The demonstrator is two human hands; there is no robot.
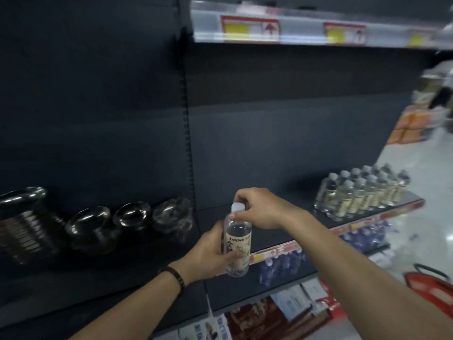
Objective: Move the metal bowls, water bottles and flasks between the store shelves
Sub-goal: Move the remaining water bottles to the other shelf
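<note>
Closest in, at about six o'clock, a clear water bottle (237, 244) with a pale label stands upright in the air, just in front of the dark shelf (264, 217). The left hand (210, 253), a dark band on its wrist, is wrapped around the bottle's lower body from the side. The right hand (259, 208) comes over from four o'clock, its fingertips pinched on the white cap.

Further back on the same shelf, round at nine o'clock, sit the metal bowls (85, 229), stacked in piles and lying on their sides, shiny rims facing outward. Off at two o'clock a block of matching bottles (362, 192) stands in tight rows at the shelf's far end. Down at four o'clock is a red basket (431, 285). Up at twelve, the top shelf edge carries red and yellow price tags (250, 28), too blurred to read.
</note>
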